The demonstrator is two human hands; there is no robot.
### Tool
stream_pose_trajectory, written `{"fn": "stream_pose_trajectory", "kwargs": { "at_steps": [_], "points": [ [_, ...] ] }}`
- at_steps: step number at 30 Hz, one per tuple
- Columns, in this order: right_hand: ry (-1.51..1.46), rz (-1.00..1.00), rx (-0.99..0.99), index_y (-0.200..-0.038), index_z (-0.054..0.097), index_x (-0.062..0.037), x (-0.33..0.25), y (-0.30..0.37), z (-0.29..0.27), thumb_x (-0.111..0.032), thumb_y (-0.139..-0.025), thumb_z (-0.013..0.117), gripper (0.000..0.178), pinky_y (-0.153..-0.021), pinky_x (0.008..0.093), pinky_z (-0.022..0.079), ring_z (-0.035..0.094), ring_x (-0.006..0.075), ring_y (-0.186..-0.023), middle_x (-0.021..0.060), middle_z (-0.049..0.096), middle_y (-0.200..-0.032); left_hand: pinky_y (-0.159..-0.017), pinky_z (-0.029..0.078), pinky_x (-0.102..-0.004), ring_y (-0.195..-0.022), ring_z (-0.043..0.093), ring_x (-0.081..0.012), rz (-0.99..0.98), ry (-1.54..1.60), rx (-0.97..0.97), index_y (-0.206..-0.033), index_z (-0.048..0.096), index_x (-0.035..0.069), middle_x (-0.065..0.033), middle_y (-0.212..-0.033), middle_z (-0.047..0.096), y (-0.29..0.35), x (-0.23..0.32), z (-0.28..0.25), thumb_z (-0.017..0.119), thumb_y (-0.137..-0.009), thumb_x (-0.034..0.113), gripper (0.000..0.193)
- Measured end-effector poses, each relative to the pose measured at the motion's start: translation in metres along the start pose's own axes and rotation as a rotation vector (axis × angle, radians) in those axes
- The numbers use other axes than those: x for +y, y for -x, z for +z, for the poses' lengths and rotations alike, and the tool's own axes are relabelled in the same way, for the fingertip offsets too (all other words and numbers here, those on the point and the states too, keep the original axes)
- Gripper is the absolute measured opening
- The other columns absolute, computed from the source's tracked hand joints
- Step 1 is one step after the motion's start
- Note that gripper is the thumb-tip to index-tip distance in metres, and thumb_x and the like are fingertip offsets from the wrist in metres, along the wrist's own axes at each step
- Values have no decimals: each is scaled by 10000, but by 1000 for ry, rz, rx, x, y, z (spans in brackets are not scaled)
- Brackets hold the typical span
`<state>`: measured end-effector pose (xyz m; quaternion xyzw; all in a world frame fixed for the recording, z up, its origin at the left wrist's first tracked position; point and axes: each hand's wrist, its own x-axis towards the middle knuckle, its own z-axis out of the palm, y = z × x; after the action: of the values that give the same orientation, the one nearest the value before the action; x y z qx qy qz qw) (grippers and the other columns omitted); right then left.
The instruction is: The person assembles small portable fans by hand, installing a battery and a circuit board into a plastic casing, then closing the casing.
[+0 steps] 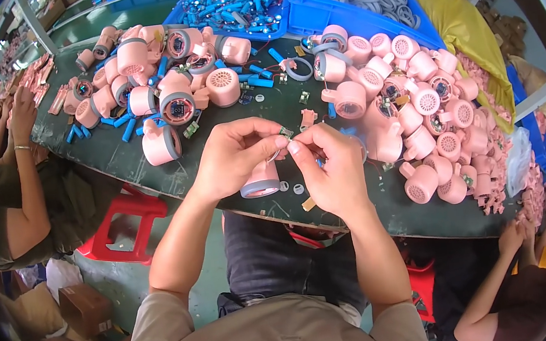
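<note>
Fingertips of my left hand (234, 156) and my right hand (331, 167) meet above the table's near edge. Between them is a small green circuit board (287, 132), pinched on its left by the left thumb and forefinger. The right thumb and forefinger are closed at its other side. Just under my left hand sits a pink fan housing (261, 181) with a grey ring, partly hidden by the fingers. A small pink plastic part (308, 119) lies just beyond the right hand.
Pink housings pile up at the left (133, 56) and right (410, 113). Blue cylindrical cells (259, 71) lie among them. Behind stand a blue tray of cells (286, 27) and a blue bin of grey rings (430, 34). Co-workers sit on both sides; a red stool (113, 232) stands left.
</note>
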<state>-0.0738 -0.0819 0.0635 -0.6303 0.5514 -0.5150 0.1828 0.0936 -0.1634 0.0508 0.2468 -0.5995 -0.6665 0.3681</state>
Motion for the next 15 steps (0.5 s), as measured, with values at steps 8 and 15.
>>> {"fn": "stream_pose_trajectory", "kwargs": {
  "at_steps": [8,15],
  "points": [
    [30,-255,-249,-846,630,-14,6,-2,-27,-59,-858,714,95,-558,368,451,595,270,-622,102,600,-752,-657,552,-267,-754,690,-104,170,-324,-154,-890,742,-26,-76,-826,744,5,13,-7,775,-836,33,86],
    [-62,-336,-203,-806,726,-55,24,-3,-26,-94,-746,831,128,-526,280,462,649,149,-622,24,687,-767,-598,513,-289,-675,684,-175,429,-428,-192,-881,757,6,-91,-795,736,10,5,-7,782,-798,9,87]
  ]
}}
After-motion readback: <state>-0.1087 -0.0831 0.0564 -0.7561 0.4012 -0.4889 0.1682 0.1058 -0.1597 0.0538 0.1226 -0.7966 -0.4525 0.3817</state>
